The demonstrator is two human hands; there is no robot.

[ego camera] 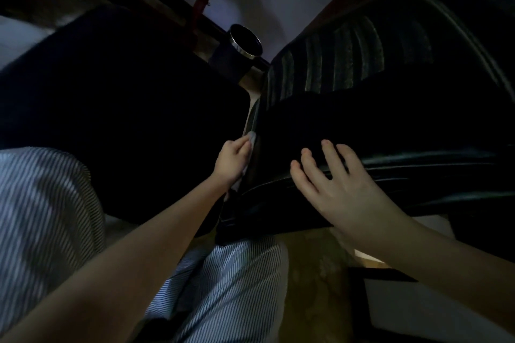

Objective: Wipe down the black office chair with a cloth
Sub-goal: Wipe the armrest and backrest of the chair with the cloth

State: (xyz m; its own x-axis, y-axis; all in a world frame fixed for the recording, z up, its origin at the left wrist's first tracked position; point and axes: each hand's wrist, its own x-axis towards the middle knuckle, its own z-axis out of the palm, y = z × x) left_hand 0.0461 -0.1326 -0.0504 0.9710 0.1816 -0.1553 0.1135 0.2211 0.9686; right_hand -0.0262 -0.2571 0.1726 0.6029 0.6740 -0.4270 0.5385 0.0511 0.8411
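Note:
The black office chair [376, 120] fills the right half of the view, its padded leather surface ribbed toward the top. My left hand [232, 160] presses a small pale cloth [252, 138] against the chair's left side edge, fingers closed around the cloth. Only a corner of the cloth shows above my fingers and a bit below the palm. My right hand [338, 178] lies flat on the chair's front rim with fingers spread, holding nothing.
A large dark object [117, 108] stands close on the left of the chair. A dark cylindrical bin with a metal rim [241, 46] stands behind the gap. My striped trousers [223, 287] are below. A white box [418, 312] lies at lower right on the floor.

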